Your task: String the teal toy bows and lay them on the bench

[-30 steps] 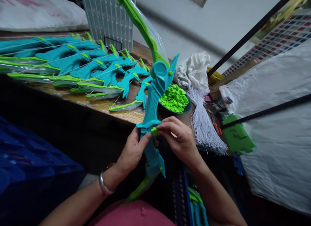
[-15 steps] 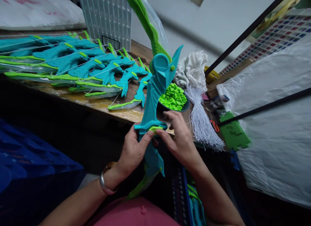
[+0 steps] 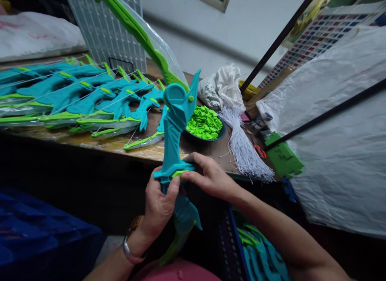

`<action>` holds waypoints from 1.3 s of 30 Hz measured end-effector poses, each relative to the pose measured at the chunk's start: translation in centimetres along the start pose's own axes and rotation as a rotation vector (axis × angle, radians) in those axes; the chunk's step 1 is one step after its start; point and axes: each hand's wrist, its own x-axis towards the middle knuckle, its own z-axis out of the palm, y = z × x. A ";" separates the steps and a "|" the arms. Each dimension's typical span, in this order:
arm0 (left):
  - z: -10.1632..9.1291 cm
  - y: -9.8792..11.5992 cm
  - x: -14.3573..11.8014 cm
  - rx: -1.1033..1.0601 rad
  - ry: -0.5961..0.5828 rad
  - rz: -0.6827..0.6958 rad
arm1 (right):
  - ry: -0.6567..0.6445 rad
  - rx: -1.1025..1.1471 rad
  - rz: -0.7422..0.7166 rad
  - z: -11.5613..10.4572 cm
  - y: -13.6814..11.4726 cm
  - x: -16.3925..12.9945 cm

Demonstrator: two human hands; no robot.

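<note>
1. Both grips are closed on the toy bow (image 3: pixel 176 124): the left hand (image 3: pixel 159 204) wraps its teal handle, and the right hand (image 3: pixel 208 177) pinches a small green piece (image 3: pixel 180 173) on it.
2. Many more bows (image 3: pixel 75 100) lie on the worktop (image 3: pixel 144 152).
3. White strings (image 3: pixel 243 146) lie beside a bowl of green bits (image 3: pixel 205 123).

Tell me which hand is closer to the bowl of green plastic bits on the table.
The right hand. It sits just below the bowl, pinching the green clip on the toy bow. The left hand grips the bow's handle lower down and farther left.
</note>
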 end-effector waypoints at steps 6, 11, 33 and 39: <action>-0.7 -0.6 0.7 0.077 -0.022 0.015 | 0.127 -0.113 -0.066 1.4 1.4 -0.1; -0.9 -2.2 1.6 0.064 -0.067 -0.042 | 0.082 -0.057 0.007 1.9 3.6 0.4; -4.1 -5.1 2.5 -0.123 -0.242 -0.406 | -0.338 -0.037 0.092 0.2 7.6 3.8; -6.3 -2.8 8.1 -0.682 -0.243 -0.290 | 0.190 -0.603 0.209 -7.8 13.3 12.3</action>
